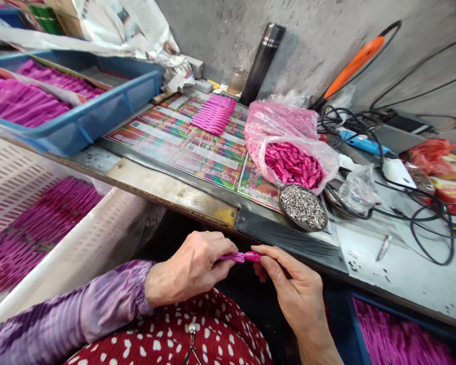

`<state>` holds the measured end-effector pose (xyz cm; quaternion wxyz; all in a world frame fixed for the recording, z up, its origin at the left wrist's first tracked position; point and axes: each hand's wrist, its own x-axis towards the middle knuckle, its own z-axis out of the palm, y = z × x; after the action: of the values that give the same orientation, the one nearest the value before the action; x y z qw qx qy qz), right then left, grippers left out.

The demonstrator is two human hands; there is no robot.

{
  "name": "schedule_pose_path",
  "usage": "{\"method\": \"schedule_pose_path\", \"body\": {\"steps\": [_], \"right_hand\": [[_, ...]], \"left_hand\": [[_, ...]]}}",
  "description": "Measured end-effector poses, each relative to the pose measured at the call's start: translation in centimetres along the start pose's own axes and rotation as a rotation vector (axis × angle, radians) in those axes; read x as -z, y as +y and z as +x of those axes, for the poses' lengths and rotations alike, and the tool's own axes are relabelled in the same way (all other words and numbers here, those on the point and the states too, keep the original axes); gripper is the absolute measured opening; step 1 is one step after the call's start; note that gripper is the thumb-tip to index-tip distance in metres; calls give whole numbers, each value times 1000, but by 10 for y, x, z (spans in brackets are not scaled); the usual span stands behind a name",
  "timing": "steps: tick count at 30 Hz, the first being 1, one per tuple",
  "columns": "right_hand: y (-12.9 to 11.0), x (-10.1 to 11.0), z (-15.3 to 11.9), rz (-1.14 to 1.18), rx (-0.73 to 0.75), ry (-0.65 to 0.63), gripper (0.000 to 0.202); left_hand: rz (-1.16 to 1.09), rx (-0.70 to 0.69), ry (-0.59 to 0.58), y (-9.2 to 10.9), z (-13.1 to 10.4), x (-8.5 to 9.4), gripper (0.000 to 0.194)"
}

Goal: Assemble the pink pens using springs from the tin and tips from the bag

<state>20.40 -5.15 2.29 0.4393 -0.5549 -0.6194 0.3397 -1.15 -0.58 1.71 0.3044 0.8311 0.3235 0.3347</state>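
Note:
My left hand (193, 266) is closed on a slim purple plastic piece (233, 257) with small holes near its end. Pinched between thumb and fingers of my right hand (294, 281) is a short magenta plastic tip (252, 257). The two parts meet end to end in front of my lap, below the bench edge; whether they are joined I cannot tell. On the bench, an open plastic bag (332, 159) spills similar magenta tips (292, 163). Right in front of it lies a round dish full of small metal pins (304, 207). Purple pieces (214, 114) lie in a row on the printed sheet (155, 139).
A blue crate (83, 126) of purple pieces stands at left, with a white basket (114, 233) below it. Another blue bin (349, 324) sits lower right. Behind are a black flask (262, 63), an orange-handled tool (353, 66) and tangled cables (421, 195).

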Motion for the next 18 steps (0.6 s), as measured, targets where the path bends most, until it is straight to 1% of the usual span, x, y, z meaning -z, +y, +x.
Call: {"method": "schedule_pose_path", "body": {"steps": [5, 11, 15, 18], "right_hand": [[3, 0, 1, 15, 9, -68, 16], [3, -9, 2, 40, 10, -145, 17], [5, -13, -1, 44, 8, -157, 14], [6, -15, -5, 12, 38, -147, 16]], "left_hand": [[12, 3, -52, 0, -1, 1, 11], [26, -3, -77, -1, -5, -2, 14], [13, 16, -79, -3, -9, -4, 13], [12, 25, -82, -5, -13, -6, 12]]}}
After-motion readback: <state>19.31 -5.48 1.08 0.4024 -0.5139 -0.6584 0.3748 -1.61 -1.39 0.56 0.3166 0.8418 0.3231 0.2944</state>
